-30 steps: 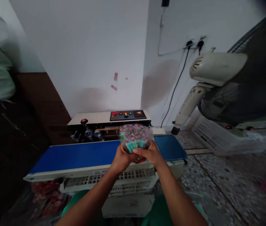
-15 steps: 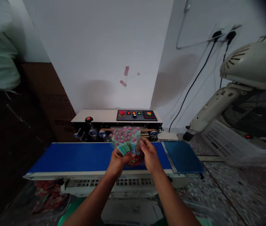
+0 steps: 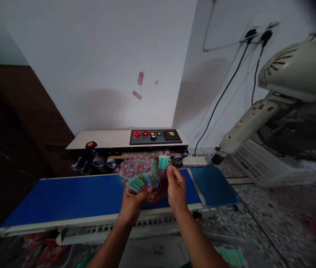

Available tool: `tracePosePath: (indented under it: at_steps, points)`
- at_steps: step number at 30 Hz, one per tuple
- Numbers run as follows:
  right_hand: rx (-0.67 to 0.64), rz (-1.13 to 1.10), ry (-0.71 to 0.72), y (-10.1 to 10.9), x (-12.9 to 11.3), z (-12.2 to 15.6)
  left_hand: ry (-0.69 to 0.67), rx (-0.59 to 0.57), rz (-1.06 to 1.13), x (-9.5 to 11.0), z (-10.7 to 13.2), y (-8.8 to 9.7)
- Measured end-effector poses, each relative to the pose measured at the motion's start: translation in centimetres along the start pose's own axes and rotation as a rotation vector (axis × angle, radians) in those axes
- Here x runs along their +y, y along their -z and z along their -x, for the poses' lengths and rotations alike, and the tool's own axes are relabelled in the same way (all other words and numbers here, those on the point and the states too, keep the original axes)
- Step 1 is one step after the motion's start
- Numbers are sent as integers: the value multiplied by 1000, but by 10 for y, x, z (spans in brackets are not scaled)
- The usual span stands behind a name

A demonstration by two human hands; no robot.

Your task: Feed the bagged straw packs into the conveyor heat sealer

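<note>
Blue conveyor belt: lay crosswise. Clear bag of pink-topped pieces: was held above the belt by the left hand, fingers closed on its lower edge. Striped bundle: stood upright at the bag's right, above the right hand, whose fingers pinched its lower end.

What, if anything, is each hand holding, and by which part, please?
The left hand holds the bagged pink-topped pieces by their lower part; the right hand pinches a small striped bundle near its lower right corner.
</note>
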State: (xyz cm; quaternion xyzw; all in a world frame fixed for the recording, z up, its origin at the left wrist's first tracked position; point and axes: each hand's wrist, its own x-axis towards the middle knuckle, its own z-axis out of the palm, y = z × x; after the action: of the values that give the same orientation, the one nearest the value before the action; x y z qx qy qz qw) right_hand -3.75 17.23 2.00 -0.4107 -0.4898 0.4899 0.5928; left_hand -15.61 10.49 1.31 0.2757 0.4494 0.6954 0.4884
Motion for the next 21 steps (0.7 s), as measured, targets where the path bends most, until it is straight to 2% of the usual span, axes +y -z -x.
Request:
tracePosePath:
  at_steps: [5,7,11,14,18,21]
  points:
    - [96,-79,63,7,-5,-6,18,118,62,4,6,-1]
    - [77,-39,105,8,-10,-9,51,118,80,9,14,2]
    - [-43,147,166,9,-21,-8,85,73,82,21,36,14]
    - [-26,193,170,17,-23,-6,97,115,95,26,51,24]
    - [46,305,150,53,-15,-20,97,133,100,26,56,30]
    - [190,621,152,90,-5,-35,88,120,55,25,53,27]
